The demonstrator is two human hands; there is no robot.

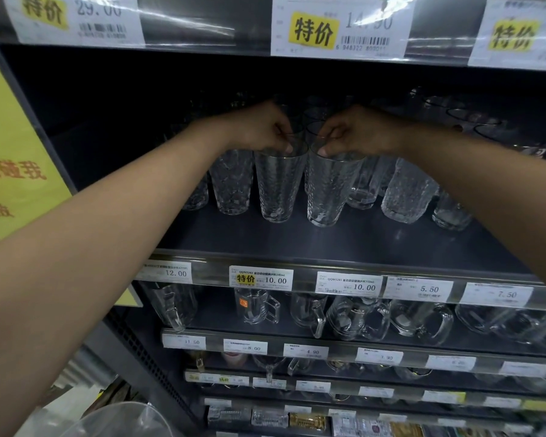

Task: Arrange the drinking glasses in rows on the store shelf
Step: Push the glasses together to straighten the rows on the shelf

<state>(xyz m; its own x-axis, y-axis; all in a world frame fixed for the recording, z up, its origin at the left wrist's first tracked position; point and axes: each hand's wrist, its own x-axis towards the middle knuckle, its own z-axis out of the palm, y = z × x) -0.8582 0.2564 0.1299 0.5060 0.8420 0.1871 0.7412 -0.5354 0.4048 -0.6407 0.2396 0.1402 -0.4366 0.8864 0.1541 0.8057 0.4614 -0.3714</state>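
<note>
The left hand [262, 127] reaches in from above and pinches the rim of the left glass [278, 187], its fingers [286, 148] curled over the lip. The right hand [356, 130] grasps the rim of the right glass [330, 190] the same way. Both dimpled glasses are upright, side by side and nearly touching, near the middle of the dark shelf [328, 244]. I cannot tell whether their bases rest on it.

At nine o'clock of the left glass, a neighbouring glass [232, 184] of the same kind stands close. Another beyond it is partly hidden by the left forearm. At three o'clock of the right glass stands a rough-textured tumbler [407, 193], with a smoother glass between them and set further back. At twelve o'clock, behind the hands, dim rims of back-row glasses [316, 116] crowd the space.

At six o'clock, price tags [260, 278] line the shelf edge, and handled mugs [259, 305] stand below them. A yellow sign [10, 171] hangs at nine o'clock.
</note>
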